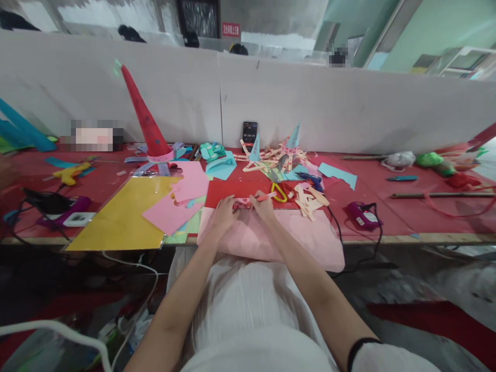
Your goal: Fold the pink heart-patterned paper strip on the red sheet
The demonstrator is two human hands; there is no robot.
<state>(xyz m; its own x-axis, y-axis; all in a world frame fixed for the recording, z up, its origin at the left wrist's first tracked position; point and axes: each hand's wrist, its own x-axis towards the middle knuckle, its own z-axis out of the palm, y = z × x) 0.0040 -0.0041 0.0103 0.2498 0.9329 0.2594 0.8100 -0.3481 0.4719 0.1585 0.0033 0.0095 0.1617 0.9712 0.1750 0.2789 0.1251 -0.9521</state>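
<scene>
Our left hand (225,211) rests its bent fingers at the left end of a small pink patterned piece (245,203), and we cannot tell whether it pinches the piece or only steadies it; our right hand (264,207) grasps a pink pen (266,197), close by the piece's right end. Largest around us, a pale partition (329,108) stands along the far side of a red tabletop (399,217). To our left a yellow sheet (124,217) lies aslant, and under our wrists a pale pink sheet (310,237) hangs over the near edge. Beyond the yellow sheet a tall red cone (147,113) leans to the left. A red sheet (217,192) lies beneath our fingers, with cut pink paper (191,181) to its left. Off to our right we see a purple box (362,216) with a black cord. Ahead, a phone (250,132) stands upright by the partition, near a small blue cone (294,138). Yellow-handled scissors (279,200) lie just beyond our right hand. Smallest, the patterned piece sits between our two hands, over the red sheet.
</scene>
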